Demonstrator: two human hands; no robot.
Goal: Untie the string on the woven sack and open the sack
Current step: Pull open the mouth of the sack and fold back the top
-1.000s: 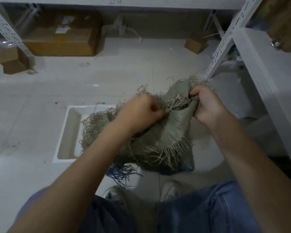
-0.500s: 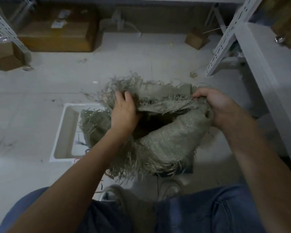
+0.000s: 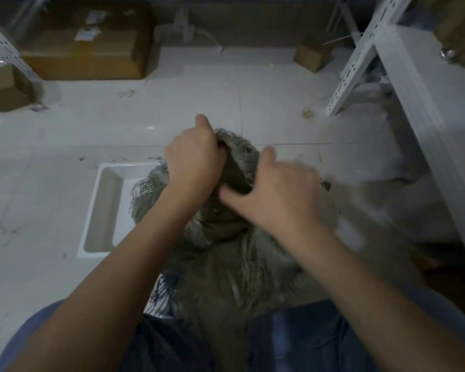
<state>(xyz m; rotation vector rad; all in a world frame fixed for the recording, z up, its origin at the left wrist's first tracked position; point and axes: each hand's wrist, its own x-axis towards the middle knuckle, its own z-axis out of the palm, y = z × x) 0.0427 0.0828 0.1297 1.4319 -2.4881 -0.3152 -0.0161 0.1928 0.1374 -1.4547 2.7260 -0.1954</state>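
The grey-green woven sack (image 3: 226,264) stands on the floor between my knees, its frayed top edge bunched upward. My left hand (image 3: 193,165) is clenched around that gathered top, thumb pointing up. My right hand (image 3: 277,194) is motion-blurred, fingers spread, with the palm over the sack's neck and the thumb lying against the fabric just below my left hand. The sack's mouth is covered by both hands, and no string can be made out. Blue frayed strands (image 3: 167,285) hang at the sack's lower left.
A white shallow tray (image 3: 102,210) lies on the tiled floor left of the sack. Cardboard boxes sit at the back: a large one (image 3: 83,55) and a small one (image 3: 312,56). A white metal shelf rack (image 3: 414,103) runs down the right side.
Half a second ago both hands held the sack's mouth spread apart. Now my left hand has gathered the top upward, and my right hand has left the rim and swung left onto the neck.
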